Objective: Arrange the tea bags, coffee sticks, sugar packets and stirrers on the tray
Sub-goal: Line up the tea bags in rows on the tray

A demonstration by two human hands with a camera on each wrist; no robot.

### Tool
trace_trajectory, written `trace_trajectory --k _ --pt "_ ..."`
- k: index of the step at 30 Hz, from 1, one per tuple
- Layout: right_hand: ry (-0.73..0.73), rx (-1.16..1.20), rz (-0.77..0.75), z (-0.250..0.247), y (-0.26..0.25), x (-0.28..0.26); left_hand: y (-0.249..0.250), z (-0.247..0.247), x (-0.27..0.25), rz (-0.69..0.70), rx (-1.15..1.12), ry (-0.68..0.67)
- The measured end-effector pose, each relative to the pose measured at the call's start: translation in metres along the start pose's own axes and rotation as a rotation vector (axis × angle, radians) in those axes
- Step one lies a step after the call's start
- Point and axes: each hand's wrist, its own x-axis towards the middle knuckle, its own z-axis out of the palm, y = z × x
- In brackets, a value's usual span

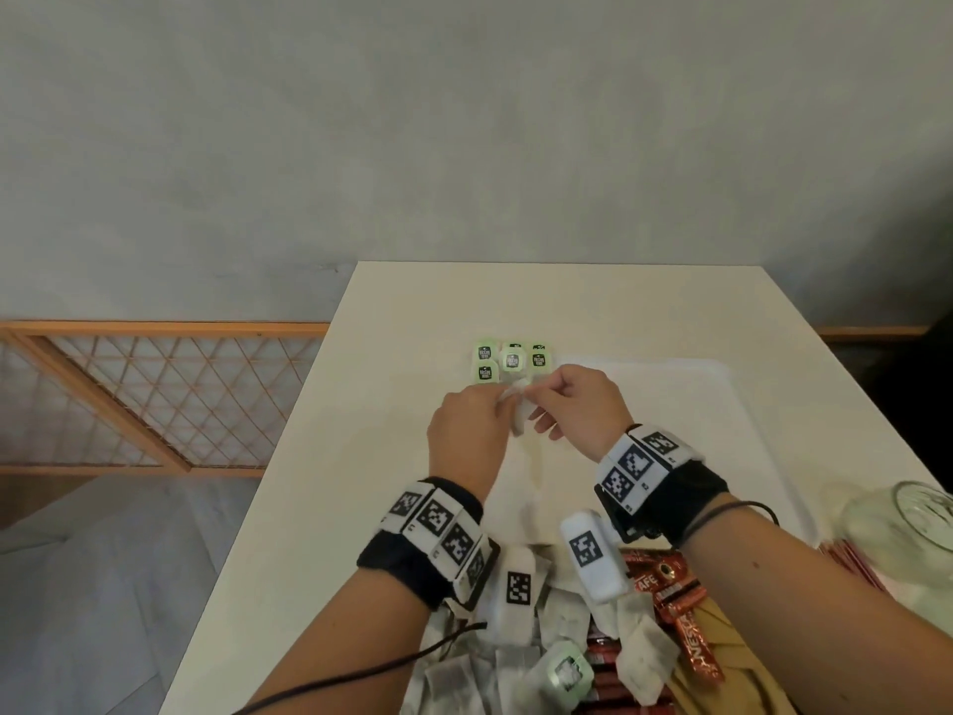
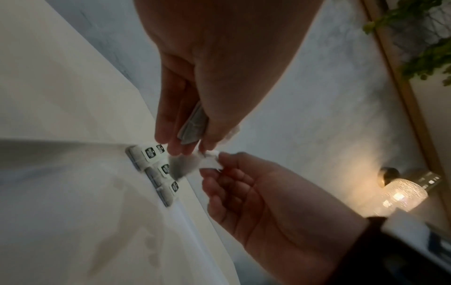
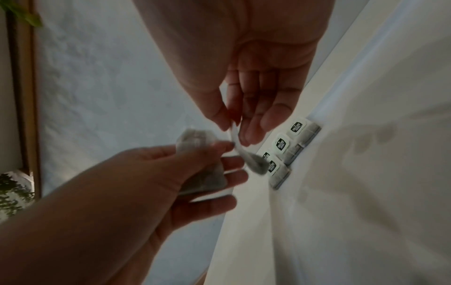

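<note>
So far four tea bags [image 1: 510,361] lie at the tray's [image 1: 711,374] upper-left corner, while the left hand [image 1: 466,430] clasps spare bags, the right hand [image 1: 580,405] pinches another tea bag [image 3: 253,161], and the coffee sticks [image 1: 675,590] wait heaped at the frame's bottom.

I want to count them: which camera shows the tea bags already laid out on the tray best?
The head view: the laid-out tea bags show face-on, four green tags, nothing covering them. Both wrist views show them slanted and dim, partly behind the fingers and a held bag.
</note>
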Motion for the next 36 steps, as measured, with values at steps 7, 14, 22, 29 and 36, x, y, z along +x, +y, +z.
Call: trace_trajectory --k 7,14,22,29,36 --pt "0.009 0.099 0.069 -0.011 -0.01 -0.009 0.011 0.006 -0.006 0.107 -0.214 -0.117" --pt "-0.039 -0.03 0.03 -0.017 -0.006 -0.005 0.005 0.004 -0.003 -0.03 -0.41 -0.131" --pt "-0.135 -0.112 -0.008 -0.007 0.019 0.02 -0.016 0.012 0.008 -0.318 -0.74 -0.238" --pt "-0.056 -0.203 0.185 -0.001 0.041 0.062 -0.038 0.015 0.024 -0.535 -0.907 -0.215" --pt "0.022 -0.257 0.094 0.011 0.034 0.099 -0.056 0.025 0.032 -0.45 -0.769 -0.126"
